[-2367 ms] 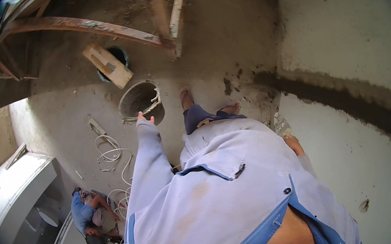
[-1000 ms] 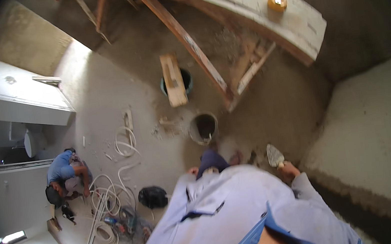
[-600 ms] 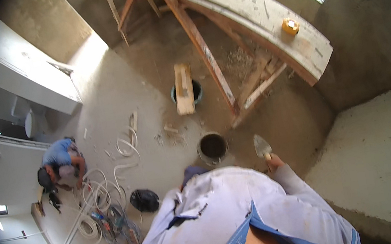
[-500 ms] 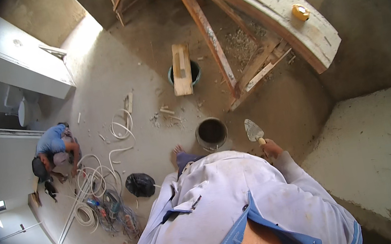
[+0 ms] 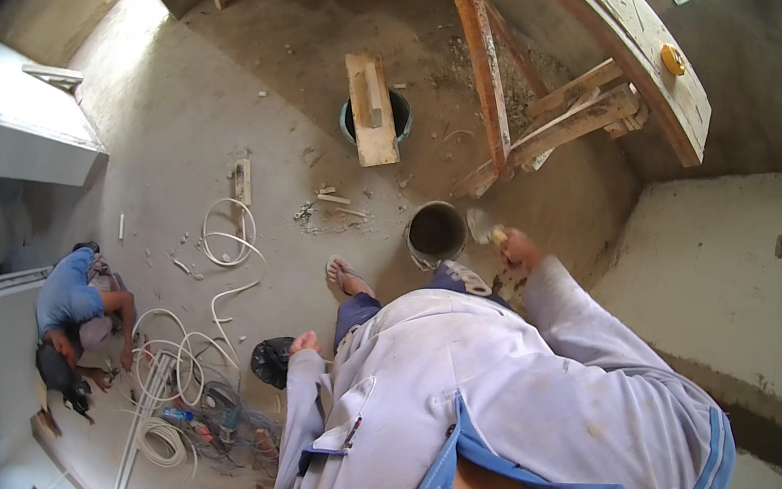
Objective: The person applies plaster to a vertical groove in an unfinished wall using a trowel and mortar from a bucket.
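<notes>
My right hand is closed round the pale handle of a trowel. Its grey blade lies close to the right side of a dark round bucket on the floor in front of my feet. At my left side, my left hand has its fingers curled. What they hold, if anything, I cannot make out. Beside that hand is a shiny black thing, like a plastic bag, partly behind the hand and sleeve.
Farther ahead, a board lies across a greenish tub. A wooden trestle platform with a yellow tape measure stands at right. A co-worker crouches at left near coiled white tubing. A low pale ledge runs at right.
The trowel has swung down and left to the bucket's side; before, its blade was raised apart from it. My left hand has come into view, and both my feet now show.
</notes>
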`<action>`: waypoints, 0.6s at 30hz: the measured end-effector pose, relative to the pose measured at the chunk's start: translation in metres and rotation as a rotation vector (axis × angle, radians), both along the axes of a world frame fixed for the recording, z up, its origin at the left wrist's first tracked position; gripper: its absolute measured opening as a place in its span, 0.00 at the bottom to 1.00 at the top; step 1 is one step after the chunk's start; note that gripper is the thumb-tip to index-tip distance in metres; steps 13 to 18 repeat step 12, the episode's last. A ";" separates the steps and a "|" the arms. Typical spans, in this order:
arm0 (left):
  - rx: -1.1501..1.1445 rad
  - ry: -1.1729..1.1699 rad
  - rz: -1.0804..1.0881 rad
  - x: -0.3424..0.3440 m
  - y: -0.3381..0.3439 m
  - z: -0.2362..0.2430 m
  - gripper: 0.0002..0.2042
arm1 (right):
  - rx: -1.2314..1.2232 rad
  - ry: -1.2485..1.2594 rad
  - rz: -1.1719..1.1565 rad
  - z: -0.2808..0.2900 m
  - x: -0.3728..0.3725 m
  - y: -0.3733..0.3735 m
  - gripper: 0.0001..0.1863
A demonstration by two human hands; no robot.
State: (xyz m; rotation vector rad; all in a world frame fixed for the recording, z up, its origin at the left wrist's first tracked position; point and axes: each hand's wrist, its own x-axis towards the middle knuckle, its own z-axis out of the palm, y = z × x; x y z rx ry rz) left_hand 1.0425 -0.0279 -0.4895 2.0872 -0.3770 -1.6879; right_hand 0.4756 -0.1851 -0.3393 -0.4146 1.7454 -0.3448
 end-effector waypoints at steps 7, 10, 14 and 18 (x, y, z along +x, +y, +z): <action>-0.004 0.053 0.322 0.080 -0.062 0.079 0.22 | -0.113 -0.007 -0.042 0.033 0.072 -0.112 0.24; 0.092 0.064 0.265 0.068 -0.051 0.097 0.18 | -0.096 0.029 0.025 -0.001 0.077 -0.154 0.26; 0.150 0.061 0.200 0.085 -0.032 0.113 0.17 | -0.120 0.073 0.110 -0.019 0.077 -0.187 0.26; 0.150 0.061 0.200 0.085 -0.032 0.113 0.17 | -0.120 0.073 0.110 -0.019 0.077 -0.187 0.26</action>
